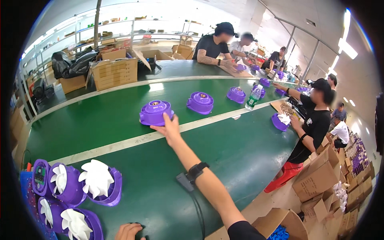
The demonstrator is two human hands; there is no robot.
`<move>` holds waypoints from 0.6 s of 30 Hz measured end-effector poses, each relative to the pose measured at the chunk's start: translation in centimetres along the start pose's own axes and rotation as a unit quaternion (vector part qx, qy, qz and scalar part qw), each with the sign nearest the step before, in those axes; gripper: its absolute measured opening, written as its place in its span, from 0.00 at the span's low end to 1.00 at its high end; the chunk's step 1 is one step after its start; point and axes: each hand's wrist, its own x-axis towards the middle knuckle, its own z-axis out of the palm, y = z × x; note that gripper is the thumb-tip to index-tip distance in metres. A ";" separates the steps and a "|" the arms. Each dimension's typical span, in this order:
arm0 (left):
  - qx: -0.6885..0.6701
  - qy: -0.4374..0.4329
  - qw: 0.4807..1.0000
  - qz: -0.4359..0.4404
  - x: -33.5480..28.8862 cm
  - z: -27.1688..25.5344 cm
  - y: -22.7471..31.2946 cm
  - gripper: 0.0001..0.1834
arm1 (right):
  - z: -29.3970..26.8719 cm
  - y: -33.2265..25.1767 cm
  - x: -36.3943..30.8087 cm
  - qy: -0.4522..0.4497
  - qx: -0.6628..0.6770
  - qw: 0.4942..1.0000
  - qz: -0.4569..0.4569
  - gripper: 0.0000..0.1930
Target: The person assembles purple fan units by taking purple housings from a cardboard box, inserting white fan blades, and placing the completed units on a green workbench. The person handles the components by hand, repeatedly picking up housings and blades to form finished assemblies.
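My right hand (172, 130) reaches out over the green belt, its fingers and thumb gripping the near right edge of a purple fan housing (156, 112). My left hand (129, 232) rests low at the bottom edge, only partly in view, fingers loosely bent, nothing visible in it. On the left of the bench stand several purple housings with white fan blades (97, 179). One purple housing there (40, 177) shows a green circuit board inside. Farther along the belt sit another purple housing (200, 103) and a third (236, 95).
A pale rail (148, 138) divides the belt from my green worktop (224, 156). A water bottle (254, 97) stands beside the rail. A dark cable (196, 204) crosses the worktop. Co-workers sit along both sides. An open carton with blue parts (280, 233) is at lower right.
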 end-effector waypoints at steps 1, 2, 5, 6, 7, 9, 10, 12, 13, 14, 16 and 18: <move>-0.001 -0.002 1.000 0.005 0.0 0.0 -0.1 0.18 | 0.0 0.8 0.0 -0.013 -0.010 1.000 0.000 0.37; -0.010 -0.004 1.000 0.004 0.0 0.2 -0.1 0.17 | -0.5 1.2 0.2 -0.026 -0.021 0.999 0.001 0.36; -0.002 0.003 1.000 0.014 0.1 0.5 0.0 0.16 | -0.5 0.6 0.5 -0.145 -0.152 0.968 0.136 0.29; -0.001 0.001 1.000 0.009 -0.1 0.5 0.1 0.17 | 0.0 0.3 -0.1 -0.191 -0.215 0.946 0.152 0.23; -0.007 -0.002 1.000 0.010 0.1 0.6 0.1 0.17 | -0.2 0.2 -0.2 -0.202 -0.252 0.939 0.118 0.21; -0.004 0.003 1.000 0.027 0.4 0.8 0.1 0.16 | -0.6 0.1 -0.1 -0.224 -0.327 0.917 0.049 0.18; 0.004 0.009 0.999 0.041 0.5 0.8 -0.1 0.15 | -0.8 0.4 0.0 -0.250 -0.321 0.913 -0.001 0.16; 0.005 0.016 0.997 0.071 0.4 0.5 -0.9 0.14 | -1.3 0.8 1.3 -0.275 -0.292 0.916 0.014 0.15; 0.004 0.021 0.997 0.077 -0.2 0.1 -1.6 0.14 | -0.3 1.4 1.5 -0.304 -0.270 0.913 0.030 0.15; 0.021 0.034 0.998 0.053 -1.9 -0.7 -1.8 0.13 | 1.7 2.3 1.2 -0.323 -0.238 0.915 0.044 0.14; -0.042 0.031 0.997 0.055 -3.6 -2.5 -2.3 0.13 | 0.9 2.3 1.1 -0.287 -0.259 0.920 0.071 0.16; -0.068 0.043 0.995 0.064 -6.3 -4.9 -2.7 0.11 | -0.4 1.7 -0.4 -0.295 -0.298 0.908 0.010 0.17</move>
